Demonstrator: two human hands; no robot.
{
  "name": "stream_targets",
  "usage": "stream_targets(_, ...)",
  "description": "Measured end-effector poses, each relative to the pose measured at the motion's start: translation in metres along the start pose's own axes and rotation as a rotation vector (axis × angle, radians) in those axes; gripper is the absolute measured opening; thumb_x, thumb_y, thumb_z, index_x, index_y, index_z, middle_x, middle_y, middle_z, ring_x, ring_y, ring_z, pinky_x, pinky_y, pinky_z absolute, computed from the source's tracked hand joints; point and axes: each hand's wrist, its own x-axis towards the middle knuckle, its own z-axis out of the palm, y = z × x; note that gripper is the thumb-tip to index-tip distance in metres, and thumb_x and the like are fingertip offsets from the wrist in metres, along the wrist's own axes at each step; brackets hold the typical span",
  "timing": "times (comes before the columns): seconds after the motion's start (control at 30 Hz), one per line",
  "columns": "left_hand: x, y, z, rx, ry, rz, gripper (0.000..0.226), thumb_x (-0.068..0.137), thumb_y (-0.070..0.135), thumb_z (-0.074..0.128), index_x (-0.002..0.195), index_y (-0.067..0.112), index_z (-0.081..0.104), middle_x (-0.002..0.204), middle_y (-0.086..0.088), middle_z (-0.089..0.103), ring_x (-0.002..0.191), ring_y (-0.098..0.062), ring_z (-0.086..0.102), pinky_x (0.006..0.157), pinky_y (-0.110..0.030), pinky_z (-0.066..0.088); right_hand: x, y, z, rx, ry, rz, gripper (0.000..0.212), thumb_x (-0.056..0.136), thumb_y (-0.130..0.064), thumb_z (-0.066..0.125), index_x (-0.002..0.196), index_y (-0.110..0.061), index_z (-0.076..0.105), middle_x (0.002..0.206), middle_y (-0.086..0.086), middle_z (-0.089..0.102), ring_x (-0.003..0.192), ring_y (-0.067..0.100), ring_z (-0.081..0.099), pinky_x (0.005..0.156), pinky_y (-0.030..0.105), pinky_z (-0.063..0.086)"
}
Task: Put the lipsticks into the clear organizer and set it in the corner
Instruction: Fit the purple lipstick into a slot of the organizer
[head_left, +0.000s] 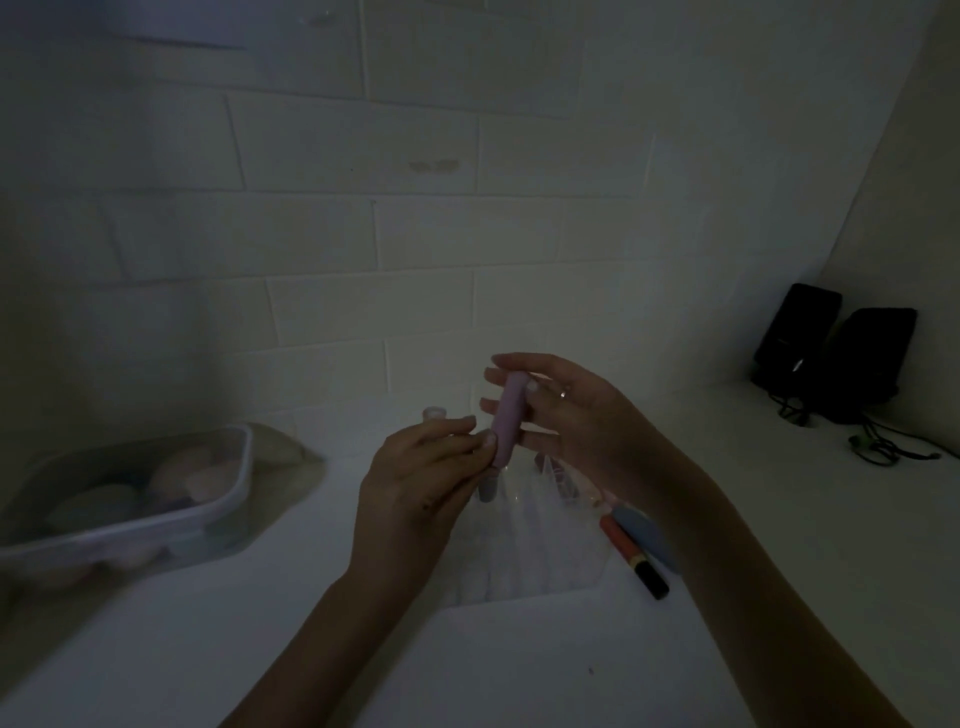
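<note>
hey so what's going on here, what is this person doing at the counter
A person holds a pink lipstick tube upright in both hands: the left hand pinches its lower part and the right hand holds the upper part. Beneath the hands a clear organizer sits on the white counter, with an orange lipstick lying beside it. It is too dim to count what is already in the organizer.

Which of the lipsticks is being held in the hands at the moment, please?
The pale pink lipstick, upright between both hands. The orange lipstick with the black cap lies flat on the counter, untouched.
</note>
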Motion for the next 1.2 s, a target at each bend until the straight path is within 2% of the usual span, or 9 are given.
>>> stream_targets(0.13, -0.002, -0.001, 0.002, 0.015, -0.002, 0.021, 0.02, 0.08, 0.018, 0.062, 0.088, 0.004, 0.075, 0.096, -0.001, 0.07, 0.099, -0.014, 0.059, 0.092, -0.018, 0.039, 0.0, 0.001, 0.0, 0.006, 0.065, -0.031, 0.029, 0.095, -0.008, 0.046, 0.107, -0.025, 0.066, 0.1, 0.003, 0.07, 0.098, 0.017, 0.07, 0.082, 0.029, 0.057)
stream_targets(0.27, -0.004, 0.0, 0.002, -0.004, 0.027, 0.008, 0.027, 0.091, 0.019, 0.053, 0.086, 0.003, 0.075, 0.099, -0.009, 0.071, 0.099, -0.015, 0.06, 0.086, -0.024, 0.043, -0.001, 0.0, -0.001, 0.055, 0.038, -0.02, 0.03, 0.097, -0.005, 0.04, 0.115, -0.02, 0.059, 0.107, 0.0, 0.07, 0.102, 0.02, 0.069, 0.078, 0.031, 0.058)
stream_targets(0.37, -0.006, 0.001, 0.002, 0.004, 0.016, -0.01, 0.024, 0.09, 0.02, 0.055, 0.092, 0.005, 0.075, 0.105, -0.005, 0.067, 0.096, -0.015, 0.059, 0.081, -0.024, 0.046, 0.0, 0.001, -0.001, 0.08, 0.043, 0.002, 0.026, 0.096, -0.005, 0.041, 0.113, -0.013, 0.059, 0.108, 0.0, 0.071, 0.1, 0.021, 0.07, 0.076, 0.031, 0.058)
stream_targets(0.5, -0.005, 0.002, 0.003, -0.013, 0.004, -0.074, 0.023, 0.082, 0.016, 0.059, 0.099, 0.006, 0.072, 0.107, 0.003, 0.063, 0.095, -0.01, 0.059, 0.083, -0.017, 0.044, 0.002, 0.002, -0.002, 0.058, 0.092, 0.014, 0.021, 0.093, -0.009, 0.049, 0.105, -0.017, 0.065, 0.105, 0.006, 0.072, 0.098, 0.026, 0.07, 0.077, 0.035, 0.059)
stream_targets(0.67, -0.004, 0.0, 0.001, 0.022, -0.04, -0.073, 0.032, 0.093, 0.026, 0.05, 0.097, 0.004, 0.072, 0.086, -0.003, 0.074, 0.087, -0.009, 0.059, 0.085, -0.01, 0.036, 0.0, -0.001, -0.002, -0.025, 0.188, 0.005, 0.012, 0.089, -0.011, 0.057, 0.099, -0.008, 0.065, 0.098, 0.013, 0.071, 0.081, 0.02, 0.072, 0.064, 0.031, 0.059)
stream_targets(0.77, -0.004, 0.0, 0.003, 0.026, -0.011, -0.025, 0.019, 0.086, 0.017, 0.058, 0.094, 0.006, 0.07, 0.076, -0.002, 0.073, 0.086, -0.008, 0.059, 0.083, -0.011, 0.036, -0.001, 0.0, -0.002, -0.02, 0.204, 0.013, 0.005, 0.088, -0.01, 0.059, 0.089, -0.008, 0.063, 0.091, 0.01, 0.07, 0.074, 0.019, 0.071, 0.058, 0.031, 0.058)
stream_targets(0.93, -0.008, -0.004, 0.006, 0.042, 0.011, -0.001, 0.025, 0.083, 0.023, 0.061, 0.092, 0.004, 0.074, 0.098, -0.01, 0.072, 0.097, -0.013, 0.059, 0.08, -0.024, 0.044, 0.001, 0.0, -0.004, -0.012, 0.186, 0.039, 0.016, 0.092, -0.013, 0.053, 0.098, -0.001, 0.062, 0.088, 0.015, 0.066, 0.075, 0.022, 0.071, 0.06, 0.031, 0.058)
stream_targets(1.07, -0.008, -0.008, 0.009, 0.048, -0.002, 0.017, 0.022, 0.08, 0.017, 0.063, 0.095, 0.005, 0.073, 0.109, 0.0, 0.063, 0.101, -0.014, 0.058, 0.08, -0.028, 0.046, 0.002, 0.002, -0.004, -0.069, 0.179, 0.027, 0.015, 0.091, -0.01, 0.055, 0.102, -0.004, 0.064, 0.094, 0.015, 0.069, 0.077, 0.021, 0.071, 0.062, 0.03, 0.059)
stream_targets(1.2, -0.009, -0.014, 0.007, 0.046, -0.036, 0.012, 0.024, 0.083, 0.015, 0.061, 0.103, 0.005, 0.07, 0.115, -0.001, 0.06, 0.114, -0.018, 0.054, 0.095, -0.028, 0.042, 0.002, 0.0, -0.011, -0.132, 0.288, -0.07, 0.017, 0.092, -0.006, 0.053, 0.105, -0.003, 0.064, 0.095, 0.015, 0.07, 0.082, 0.02, 0.072, 0.066, 0.03, 0.06)
